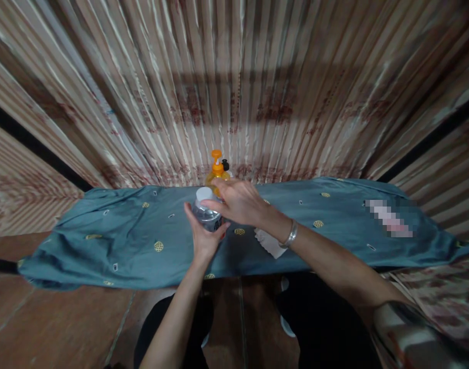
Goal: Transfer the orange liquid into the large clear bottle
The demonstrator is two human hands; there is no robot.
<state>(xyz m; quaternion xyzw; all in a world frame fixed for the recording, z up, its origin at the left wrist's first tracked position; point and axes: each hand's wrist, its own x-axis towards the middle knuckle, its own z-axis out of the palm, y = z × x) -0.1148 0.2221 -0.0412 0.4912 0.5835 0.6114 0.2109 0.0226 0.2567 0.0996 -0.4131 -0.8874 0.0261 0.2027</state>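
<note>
My left hand (205, 240) is wrapped around a clear plastic bottle (208, 219) with a white cap (204, 193), holding it upright over the cloth. Close by on the right, my right hand (242, 200) has its thumb and forefinger spread beside the cap. The thumb tip overlaps the bottle's shoulder just under the cap; whether it touches cannot be made out. Behind the hands stands a yellow pump bottle (217, 171) with an orange pump head, its lower part covered by my right hand. Part of the clear bottle is hidden by my fingers.
A teal patterned cloth (142, 256) covers the narrow table. On it lie a crumpled white tissue (270, 243) and a blurred-out pinkish item (390, 219). A black-topped bottle (225, 165) stands behind the pump bottle. Pleated curtains (234, 92) hang at the back and sides.
</note>
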